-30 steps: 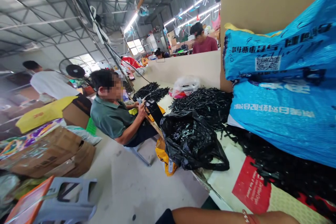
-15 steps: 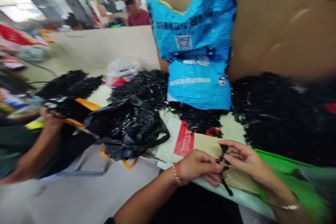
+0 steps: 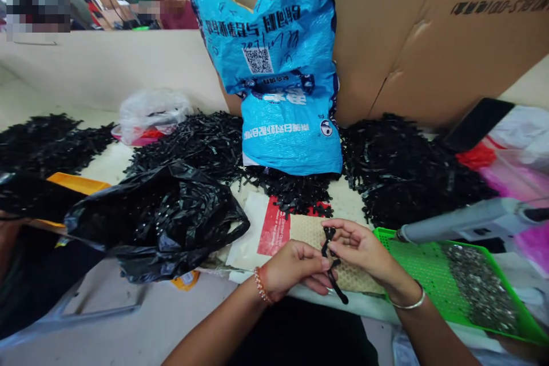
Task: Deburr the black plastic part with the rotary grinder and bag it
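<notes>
Two hands [image 3: 326,263] pinch a black strip [image 3: 332,269] before black heaps [image 3: 403,166].

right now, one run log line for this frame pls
left hand: pinching black strap piece | right hand: gripping its upper end | near: green tray, blue bag, black plastic bag

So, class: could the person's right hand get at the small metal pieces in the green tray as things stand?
Probably yes. The right hand is beside the green tray, and the metal pieces lie uncovered. But its grip is on the black strip, shared with the left hand.
</notes>
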Demonstrator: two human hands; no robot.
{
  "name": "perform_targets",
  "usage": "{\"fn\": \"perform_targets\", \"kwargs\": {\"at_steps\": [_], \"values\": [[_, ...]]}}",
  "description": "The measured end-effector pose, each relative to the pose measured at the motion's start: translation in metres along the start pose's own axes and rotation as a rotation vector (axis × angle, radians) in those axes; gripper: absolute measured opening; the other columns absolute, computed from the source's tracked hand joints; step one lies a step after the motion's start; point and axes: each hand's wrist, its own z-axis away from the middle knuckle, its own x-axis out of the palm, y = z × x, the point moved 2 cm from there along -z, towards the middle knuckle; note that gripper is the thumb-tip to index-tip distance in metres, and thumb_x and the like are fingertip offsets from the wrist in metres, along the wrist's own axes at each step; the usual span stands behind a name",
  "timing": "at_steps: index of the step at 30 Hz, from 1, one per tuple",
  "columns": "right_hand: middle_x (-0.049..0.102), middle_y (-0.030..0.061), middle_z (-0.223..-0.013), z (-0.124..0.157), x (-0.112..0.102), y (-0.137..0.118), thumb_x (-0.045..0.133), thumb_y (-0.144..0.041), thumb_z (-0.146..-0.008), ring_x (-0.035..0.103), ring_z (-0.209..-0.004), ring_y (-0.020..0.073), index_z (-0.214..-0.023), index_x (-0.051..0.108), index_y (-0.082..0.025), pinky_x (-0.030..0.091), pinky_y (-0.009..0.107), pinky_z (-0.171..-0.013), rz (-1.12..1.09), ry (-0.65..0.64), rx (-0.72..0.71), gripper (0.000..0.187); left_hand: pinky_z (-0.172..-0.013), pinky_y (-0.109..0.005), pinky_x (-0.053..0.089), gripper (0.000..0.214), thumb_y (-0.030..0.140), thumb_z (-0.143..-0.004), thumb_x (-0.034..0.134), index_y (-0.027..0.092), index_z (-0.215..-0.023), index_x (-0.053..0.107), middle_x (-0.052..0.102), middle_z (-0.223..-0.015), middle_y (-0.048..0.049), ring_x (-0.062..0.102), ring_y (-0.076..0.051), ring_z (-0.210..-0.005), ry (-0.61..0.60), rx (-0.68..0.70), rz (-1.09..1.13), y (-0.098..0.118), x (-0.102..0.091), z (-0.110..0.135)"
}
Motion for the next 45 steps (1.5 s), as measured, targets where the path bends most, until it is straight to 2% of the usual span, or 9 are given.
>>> {"fn": "perform_targets", "kwargs": {"at_steps": [7, 12, 16, 19, 25, 32, 37, 45], "values": [[0.061, 0.0032, -0.084, 0.0, 0.002, 0.0, 0.08, -0.045, -0.082, 0.06, -0.074, 0.0168, -0.12, 0.062, -0.016, 0.051, 0.024, -0.068, -0.097, -0.015, 0.038, 0.051, -0.065, -0.024, 0.056, 0.064, 0.059, -0.058, 0.089, 0.004, -0.085, 0.07, 0.068, -0.085, -0.016, 0.067, -0.019, -0.069, -0.01, -0.052, 0.006, 0.001, -0.004, -0.004], [0.063, 0.004, -0.087, 0.001, -0.001, 0.001, 0.082, -0.046, -0.082, 0.061, -0.076, 0.0175, -0.122, 0.061, -0.017, 0.052, 0.024, -0.07, -0.167, -0.02, 0.073, 0.053, -0.067, -0.024, 0.056, 0.062, 0.057, -0.059, 0.089, 0.005, -0.087, 0.069, 0.068, -0.093, -0.017, 0.067, -0.019, -0.074, -0.031, -0.037, 0.021, 0.003, -0.005, -0.006], [0.062, 0.0047, -0.094, 0.004, -0.006, -0.001, 0.079, -0.042, -0.086, 0.06, -0.078, 0.0165, -0.125, 0.059, -0.018, 0.051, 0.023, -0.072, -0.116, -0.046, 0.054, 0.05, -0.068, -0.022, 0.054, 0.064, 0.059, -0.059, 0.088, 0.006, -0.086, 0.068, 0.068, -0.087, -0.0139, 0.067, -0.018, -0.074, 0.042, -0.013, -0.023, 0.002, -0.006, -0.007], [0.061, 0.0044, -0.098, 0.005, -0.007, 0.001, 0.078, -0.041, -0.087, 0.059, -0.079, 0.0161, -0.124, 0.059, -0.019, 0.051, 0.024, -0.073, -0.085, -0.007, 0.021, 0.047, -0.065, -0.021, 0.053, 0.064, 0.063, -0.061, 0.085, 0.007, -0.086, 0.067, 0.067, -0.081, -0.0104, 0.065, -0.015, -0.068, 0.099, 0.014, -0.06, 0.002, -0.006, -0.008], [0.06, 0.0054, -0.098, 0.003, -0.008, 0.005, 0.077, -0.04, -0.087, 0.058, -0.078, 0.0168, -0.122, 0.058, -0.018, 0.052, 0.025, -0.072, -0.045, 0.01, 0.007, 0.045, -0.063, -0.02, 0.053, 0.068, 0.067, -0.058, 0.084, 0.007, -0.084, 0.068, 0.065, -0.076, -0.0077, 0.062, -0.013, -0.064, 0.109, 0.01, -0.097, 0.004, -0.005, -0.007], [0.06, 0.005, -0.093, 0.001, -0.01, -0.006, 0.072, -0.04, -0.089, 0.059, -0.079, 0.0182, -0.122, 0.057, -0.017, 0.051, 0.025, -0.071, 0.057, -0.046, 0.031, 0.043, -0.058, -0.018, 0.051, 0.068, 0.072, -0.058, 0.079, 0.008, -0.078, 0.064, 0.063, -0.072, -0.0039, 0.06, -0.012, -0.062, 0.155, 0.051, -0.165, 0.005, -0.005, -0.01], [0.06, 0.0047, -0.093, 0.0, -0.01, 0.0, 0.072, -0.038, -0.088, 0.058, -0.075, 0.0164, -0.122, 0.057, -0.017, 0.049, 0.023, -0.067, 0.035, -0.018, 0.023, 0.042, -0.057, -0.018, 0.051, 0.068, 0.071, -0.059, 0.08, 0.008, -0.078, 0.063, 0.064, -0.073, -0.005, 0.06, -0.011, -0.06, 0.18, 0.072, -0.133, 0.005, -0.006, -0.011], [0.063, 0.0043, -0.093, -0.004, -0.004, 0.014, 0.078, -0.036, -0.086, 0.059, -0.075, 0.0156, -0.113, 0.062, -0.019, 0.05, 0.021, -0.067, -0.088, 0.049, -0.032, 0.036, -0.052, -0.015, 0.049, 0.069, 0.067, -0.057, 0.085, 0.008, -0.086, 0.065, 0.068, -0.084, -0.0106, 0.063, -0.012, -0.058, 0.141, -0.028, -0.051, 0.0, -0.014, -0.011]]}}
